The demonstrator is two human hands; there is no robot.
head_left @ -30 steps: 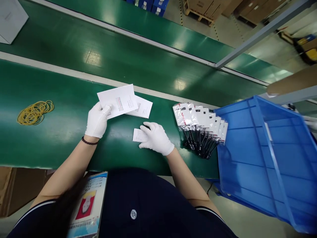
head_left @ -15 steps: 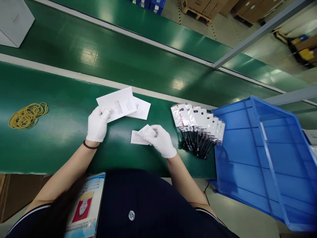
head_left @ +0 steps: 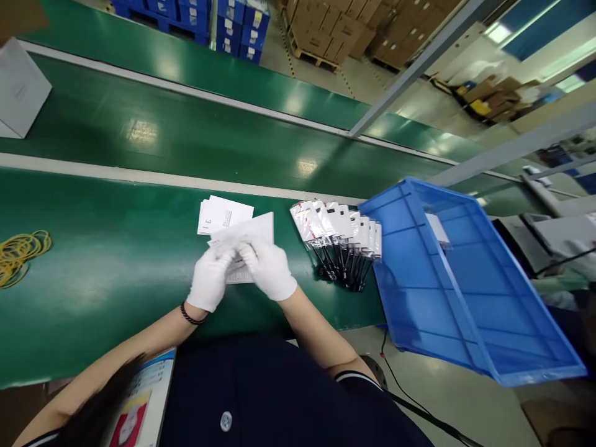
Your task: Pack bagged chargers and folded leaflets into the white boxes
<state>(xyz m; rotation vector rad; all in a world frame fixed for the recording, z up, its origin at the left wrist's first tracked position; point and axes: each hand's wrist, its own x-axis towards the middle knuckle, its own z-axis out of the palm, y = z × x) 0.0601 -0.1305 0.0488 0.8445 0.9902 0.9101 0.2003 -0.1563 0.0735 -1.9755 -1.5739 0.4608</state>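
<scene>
White leaflet (head_left: 258, 228): located in front of the person, over the green table (head_left: 116, 261), held at its near edge by both gloved hands. The left hand (head_left: 209, 279) is closed in a pinch on the near left part; the right hand (head_left: 270, 271) pinches close beside it, fingertips almost meeting. The two-handed grip near the middle presumably keeps the thin paper steady and its folds under control. Fingertips are blurred, so whether a smaller slip is caught between them cannot be told. A printed slip (head_left: 239, 275) shows beneath the hands; whether it is held or lies on the table is unclear. Loose white papers (head_left: 226, 213) lie just beyond the leaflet, probably kept there for easy reach. To the right, bagged cables (head_left: 347, 230) lie in an overlapping fan, their white cards toward the far side and black leads toward the person, an order that likely makes single pieces easy to pick. Blue bin (head_left: 419, 267) stands tilted beside them. Yellow rubber bands (head_left: 21, 254) lie at the far left, apart from the papers, apparently to avoid tangling.
</scene>
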